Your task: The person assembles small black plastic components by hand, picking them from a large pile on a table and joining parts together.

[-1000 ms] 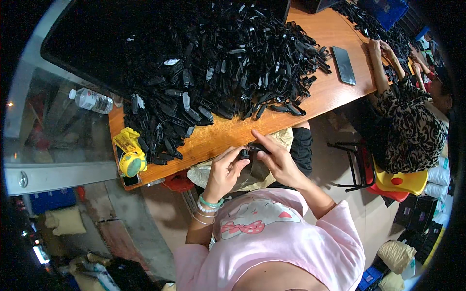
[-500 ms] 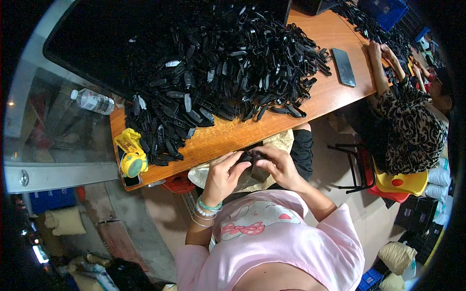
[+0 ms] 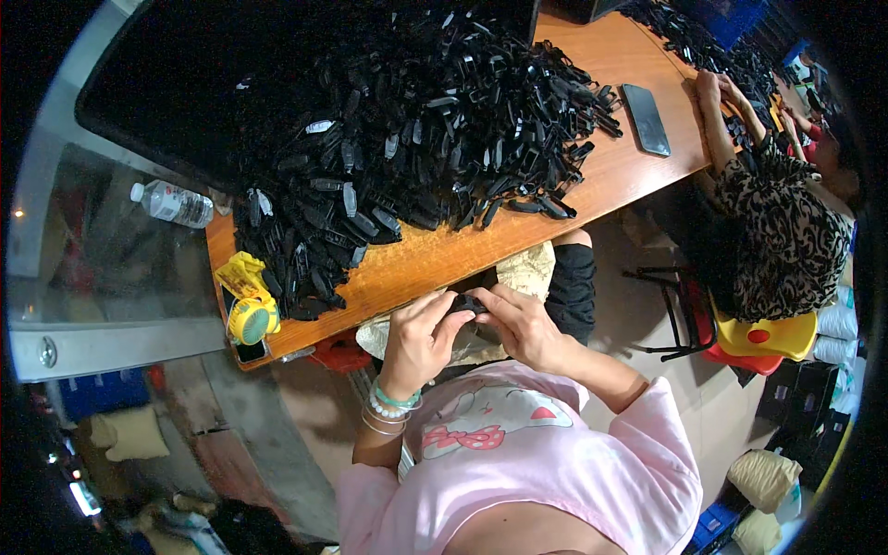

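Note:
My left hand (image 3: 419, 340), with bracelets at its wrist, is closed in a pinch on a small black plastic part (image 3: 469, 304). From the other side my right hand (image 3: 521, 324) grips the same part between thumb and fingers. Most of the part is hidden by the fingertips, so its exact kind cannot be made out. Both hands are held in front of my body, just off the table's near edge. Beyond them a large heap of similar slim black plastic parts (image 3: 407, 139) covers much of the wooden table (image 3: 416, 264).
A yellow handheld fan (image 3: 252, 319) sits at the table's left corner, near a water bottle (image 3: 173, 203). A dark phone (image 3: 645, 120) lies right of the heap. Another person in a patterned top (image 3: 786, 240) works at the right, by a yellow and red stool (image 3: 763, 338).
My right hand has come closer to my left, and their fingertips now nearly meet around the black part. The whole view has shifted slightly.

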A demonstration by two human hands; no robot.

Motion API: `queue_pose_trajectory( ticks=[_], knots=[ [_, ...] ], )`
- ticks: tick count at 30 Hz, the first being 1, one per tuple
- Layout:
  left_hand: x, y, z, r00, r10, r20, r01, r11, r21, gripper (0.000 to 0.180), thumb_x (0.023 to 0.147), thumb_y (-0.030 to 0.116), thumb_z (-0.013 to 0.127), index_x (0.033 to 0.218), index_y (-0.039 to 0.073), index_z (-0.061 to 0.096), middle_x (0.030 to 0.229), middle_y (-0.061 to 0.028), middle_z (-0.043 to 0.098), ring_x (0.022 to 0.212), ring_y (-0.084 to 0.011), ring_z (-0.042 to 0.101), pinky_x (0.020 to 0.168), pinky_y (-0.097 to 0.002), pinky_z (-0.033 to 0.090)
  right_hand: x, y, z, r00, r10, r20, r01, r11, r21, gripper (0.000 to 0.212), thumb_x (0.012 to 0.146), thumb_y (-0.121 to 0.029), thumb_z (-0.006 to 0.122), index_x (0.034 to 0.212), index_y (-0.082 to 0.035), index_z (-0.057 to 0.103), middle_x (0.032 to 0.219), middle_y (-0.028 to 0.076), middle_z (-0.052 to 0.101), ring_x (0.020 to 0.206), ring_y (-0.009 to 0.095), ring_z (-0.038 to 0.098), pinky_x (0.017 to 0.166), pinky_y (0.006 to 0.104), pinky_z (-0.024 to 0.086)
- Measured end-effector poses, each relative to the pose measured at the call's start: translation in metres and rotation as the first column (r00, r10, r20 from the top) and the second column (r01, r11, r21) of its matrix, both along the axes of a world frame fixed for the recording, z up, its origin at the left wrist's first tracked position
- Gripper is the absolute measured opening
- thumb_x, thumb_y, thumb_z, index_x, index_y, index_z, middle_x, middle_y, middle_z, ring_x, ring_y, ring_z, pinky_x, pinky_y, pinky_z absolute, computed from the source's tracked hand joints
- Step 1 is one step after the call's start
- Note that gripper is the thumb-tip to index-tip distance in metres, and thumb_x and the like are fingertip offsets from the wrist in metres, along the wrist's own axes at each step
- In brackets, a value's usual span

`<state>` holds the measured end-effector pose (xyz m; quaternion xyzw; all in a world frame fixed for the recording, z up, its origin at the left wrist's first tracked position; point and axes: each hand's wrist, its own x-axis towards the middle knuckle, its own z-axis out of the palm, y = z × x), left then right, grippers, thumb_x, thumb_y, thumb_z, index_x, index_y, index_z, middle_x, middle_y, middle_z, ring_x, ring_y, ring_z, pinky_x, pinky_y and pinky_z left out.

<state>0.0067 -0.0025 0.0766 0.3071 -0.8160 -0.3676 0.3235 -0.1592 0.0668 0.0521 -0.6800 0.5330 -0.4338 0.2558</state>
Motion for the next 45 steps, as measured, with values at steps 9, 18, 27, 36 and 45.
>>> queue_pose_trajectory(
  ticks=[9,18,27,36,45],
  knots=[
    [-0.010,0.015,-0.025,0.919,0.266,-0.292,-0.019,0.769,0.639,0.025,0.085,0.007,0.061,0.106,-0.007,0.059,0.097,-0.0080,0.057,0.068,-0.0109,0.055,0.054,-0.0202,0.042,0.008,-0.011,0.001,0.991,-0.052,0.122,0.060,0.996,-0.061,0.044,0.075,-0.008,0.069,0.115,0.001,0.055,0.093,0.014,0.056,0.085,0.029,0.057,0.073,0.0346,0.048],
    [-0.001,0.008,-0.029,0.880,0.181,-0.439,0.169,0.745,0.645,0.020,0.087,0.007,0.058,0.103,-0.005,0.061,0.096,-0.0057,0.054,0.064,-0.0077,0.052,0.053,-0.0192,0.041,0.000,-0.019,-0.020,0.942,-0.012,0.335,-0.010,0.998,0.064,0.021,0.078,-0.014,0.070,0.091,-0.001,0.059,0.078,0.008,0.059,0.068,0.016,0.056,0.062,0.0270,0.043],
    [-0.016,-0.057,-0.068,0.674,0.653,-0.346,0.299,0.187,0.936,0.035,0.092,0.033,0.052,0.067,0.010,0.045,0.056,-0.0024,0.045,0.049,-0.0135,0.046,0.042,-0.0252,0.039,-0.045,-0.078,-0.052,0.755,-0.438,-0.488,0.378,0.899,-0.222,0.034,0.075,0.001,0.053,0.108,-0.005,0.057,0.101,0.015,0.051,0.092,0.032,0.049,0.078,0.0400,0.041],
    [-0.025,-0.081,-0.082,0.778,0.479,0.406,-0.230,0.819,-0.526,0.019,0.080,0.009,0.059,0.098,0.006,0.058,0.086,-0.0130,0.054,0.069,-0.0304,0.059,0.055,-0.0427,0.047,-0.022,-0.071,-0.068,0.851,-0.309,-0.424,0.163,0.924,-0.346,0.019,0.067,-0.004,0.063,0.083,-0.005,0.053,0.094,0.013,0.050,0.091,0.030,0.047,0.077,0.0407,0.038],
    [-0.013,-0.045,-0.092,0.853,0.491,-0.177,-0.422,0.848,0.321,0.014,0.083,0.005,0.057,0.096,0.000,0.058,0.075,-0.0102,0.062,0.046,-0.0148,0.051,0.042,-0.0287,0.041,-0.013,-0.056,-0.060,0.956,-0.290,-0.040,0.288,0.956,-0.053,0.017,0.076,-0.013,0.068,0.079,-0.001,0.057,0.069,0.015,0.056,0.064,0.034,0.054,0.058,0.0406,0.044]
  ],
)
